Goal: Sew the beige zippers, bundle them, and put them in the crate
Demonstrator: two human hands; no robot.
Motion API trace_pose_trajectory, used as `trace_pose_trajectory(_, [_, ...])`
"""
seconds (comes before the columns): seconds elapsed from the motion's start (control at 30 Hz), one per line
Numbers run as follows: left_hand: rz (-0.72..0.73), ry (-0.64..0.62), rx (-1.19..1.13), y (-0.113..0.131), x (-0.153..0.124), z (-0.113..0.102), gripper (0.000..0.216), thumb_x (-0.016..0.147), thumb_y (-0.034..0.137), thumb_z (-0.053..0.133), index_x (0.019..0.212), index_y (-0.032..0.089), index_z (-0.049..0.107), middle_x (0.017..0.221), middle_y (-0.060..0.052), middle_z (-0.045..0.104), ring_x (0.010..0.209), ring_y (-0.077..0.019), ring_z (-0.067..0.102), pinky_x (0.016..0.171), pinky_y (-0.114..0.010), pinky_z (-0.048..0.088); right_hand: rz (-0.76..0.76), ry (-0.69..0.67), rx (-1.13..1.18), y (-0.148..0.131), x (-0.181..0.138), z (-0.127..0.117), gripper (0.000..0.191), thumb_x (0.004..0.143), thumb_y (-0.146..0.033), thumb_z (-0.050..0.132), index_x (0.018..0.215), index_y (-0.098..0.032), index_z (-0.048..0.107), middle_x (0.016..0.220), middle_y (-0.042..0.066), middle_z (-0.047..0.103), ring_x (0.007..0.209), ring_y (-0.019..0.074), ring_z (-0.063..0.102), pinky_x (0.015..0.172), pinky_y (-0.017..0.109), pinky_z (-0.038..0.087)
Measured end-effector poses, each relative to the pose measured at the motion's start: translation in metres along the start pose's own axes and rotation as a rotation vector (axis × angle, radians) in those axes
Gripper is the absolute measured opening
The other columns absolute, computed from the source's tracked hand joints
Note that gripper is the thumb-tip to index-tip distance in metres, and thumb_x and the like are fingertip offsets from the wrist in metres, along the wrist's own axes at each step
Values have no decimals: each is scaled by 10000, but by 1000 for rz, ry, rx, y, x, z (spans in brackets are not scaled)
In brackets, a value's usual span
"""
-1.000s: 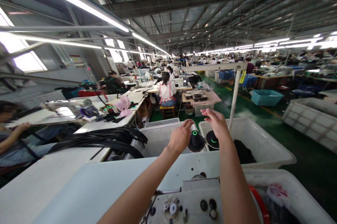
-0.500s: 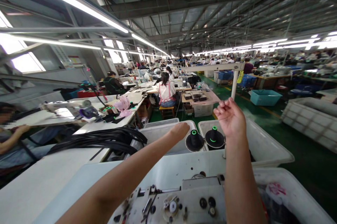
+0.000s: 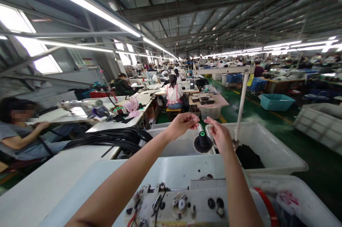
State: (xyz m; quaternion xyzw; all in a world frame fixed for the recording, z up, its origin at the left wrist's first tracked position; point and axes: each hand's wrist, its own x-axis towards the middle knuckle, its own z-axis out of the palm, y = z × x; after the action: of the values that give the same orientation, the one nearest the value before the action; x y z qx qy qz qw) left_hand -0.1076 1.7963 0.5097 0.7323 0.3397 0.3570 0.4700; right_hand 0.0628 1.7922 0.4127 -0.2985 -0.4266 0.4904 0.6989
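My left hand (image 3: 183,126) is raised above the back of the sewing machine (image 3: 181,204), with thumb and fingers pinched together. Close on its right, my right hand (image 3: 220,135) has its fingers drawn together and its fingertips towards the left hand. A small gap separates the two hands. Whatever the fingers hold, perhaps something very thin, is too fine to make out. Just below and between them stands a black thread cone (image 3: 203,143) with a green-ringed top. A second cone is mostly hidden behind my right hand. The white thread stand (image 3: 242,102) rises to the right.
White plastic bins (image 3: 278,148) stand behind and right of the machine table (image 3: 160,170). Black strips (image 3: 112,138) lie in a bundle at left. A co-worker (image 3: 24,127) sits at far left, another person (image 3: 173,93) ahead. A teal tub (image 3: 276,101) is on the floor.
My right hand has come down and left from beside the stand's post. My left hand has risen slightly, so both are now close together. The view has turned slightly left.
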Motion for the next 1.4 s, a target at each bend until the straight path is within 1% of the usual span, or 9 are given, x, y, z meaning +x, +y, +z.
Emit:
trace_pose_trajectory(0.2, [69,86,21,-6,-6,4,328,800,444,600,816,118,558,701,-14,592,586,-87,533,541,-191,407,-18,-48,-514,66,15,15,648,687,-465,658,1233,-130,558,1064,104,648,625,113,490,588,255,427])
trace_pose_trajectory(0.5, [68,240,352,-53,-21,6,141,855,212,453,902,143,567,799,-33,617,595,-105,582,529,-207,438,-15,-113,-677,103,19,29,302,758,-375,546,780,-125,714,714,83,681,657,188,571,640,285,421])
trace_pose_trajectory(0.6, [253,156,610,-42,-34,6,275,838,87,395,1034,163,573,1052,-84,627,880,-157,616,734,-275,491,12,-147,-677,93,-4,17,341,782,-411,528,713,-131,710,691,83,683,677,206,596,646,290,426])
trace_pose_trajectory(0.7, [479,-153,858,-27,-48,13,480,773,-9,403,1182,206,534,1292,-76,529,1205,-184,469,998,-345,381,55,-227,-663,70,-33,2,363,767,-457,567,726,-129,716,677,70,682,643,201,598,612,284,429])
trace_pose_trajectory(0.83, [549,-374,1095,-17,-57,27,450,833,61,480,1254,222,485,1242,-80,573,1130,-185,533,968,-333,374,94,-287,-620,26,-63,-14,400,753,-492,604,796,-111,717,715,60,687,673,197,602,608,272,442])
trace_pose_trajectory(0.93, [600,-374,1168,-15,-58,29,231,931,202,435,1123,190,563,1028,-77,643,944,-166,600,850,-297,413,136,-265,-572,-2,-76,-23,425,749,-508,627,885,-115,712,771,58,692,725,195,611,652,270,461])
trace_pose_trajectory(1.07, [603,-362,1171,-12,-61,26,227,952,230,391,943,165,608,910,-59,624,814,-160,598,729,-264,430,125,-241,-642,-20,-84,-32,397,773,-514,605,866,-139,699,794,58,689,750,184,612,684,263,471])
trace_pose_trajectory(1.27, [498,-283,926,-6,-72,35,234,936,256,424,1112,171,552,1027,-83,590,881,-167,600,773,-242,445,37,-207,-724,-28,-87,-20,398,772,-519,604,870,-141,685,746,60,681,731,204,618,670,285,482])
trace_pose_trajectory(1.4, [448,-172,820,-6,-74,34,260,943,237,374,1003,171,619,940,-83,614,861,-170,595,775,-246,436,17,-168,-714,-36,-86,-15,407,766,-533,609,865,-147,691,775,69,694,728,216,620,663,303,481])
